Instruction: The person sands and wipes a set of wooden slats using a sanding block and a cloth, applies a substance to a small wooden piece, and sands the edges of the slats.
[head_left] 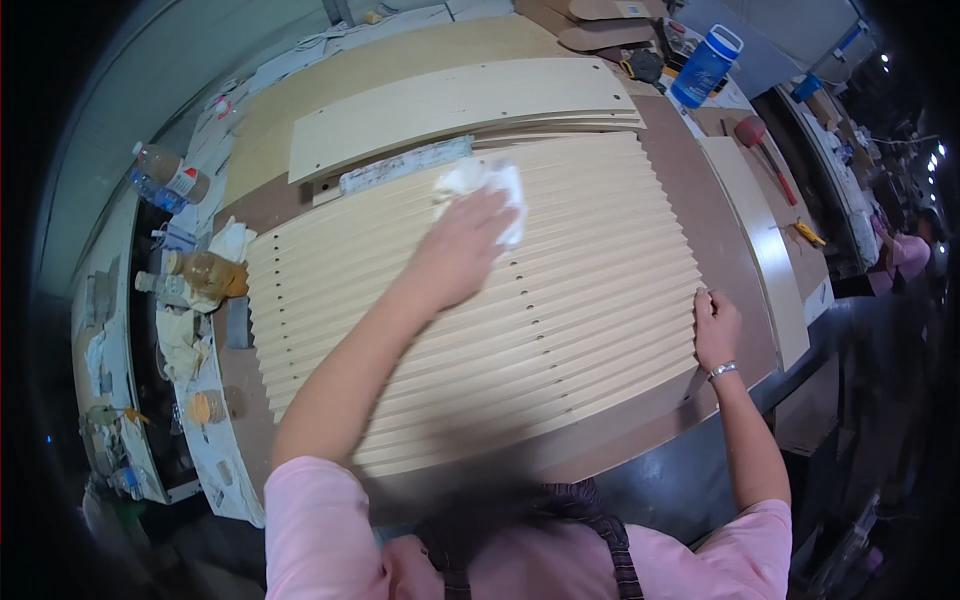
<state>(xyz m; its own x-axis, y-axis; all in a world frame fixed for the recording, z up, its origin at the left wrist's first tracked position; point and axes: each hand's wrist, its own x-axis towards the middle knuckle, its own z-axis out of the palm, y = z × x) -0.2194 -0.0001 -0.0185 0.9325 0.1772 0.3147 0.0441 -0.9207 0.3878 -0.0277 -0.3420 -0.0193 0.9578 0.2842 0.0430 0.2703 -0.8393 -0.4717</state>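
A wide, pale wooden surface of overlapping slats point(400, 330), with rows of small dark holes, lies on the brown table in front of me. My left hand point(462, 248) presses a crumpled white cloth point(510, 195) on its far middle part; cloth and fingers are slightly blurred. At the right edge of the slats, my right hand point(717, 328) has its fingers curled against the slat ends. Just beyond the cloth lies a long, paint-smeared block point(405, 165), beside a stack of flat pale boards point(450, 100) with dark holes.
Bottles of brown liquid point(210, 274) and rags point(182, 345) line the left side. A blue bottle point(706, 68) stands at the far right, near a red-headed mallet point(765, 158) and a yellow cutter point(808, 234). A long pale board point(760, 250) lies right. Another person point(905, 255) is farther off.
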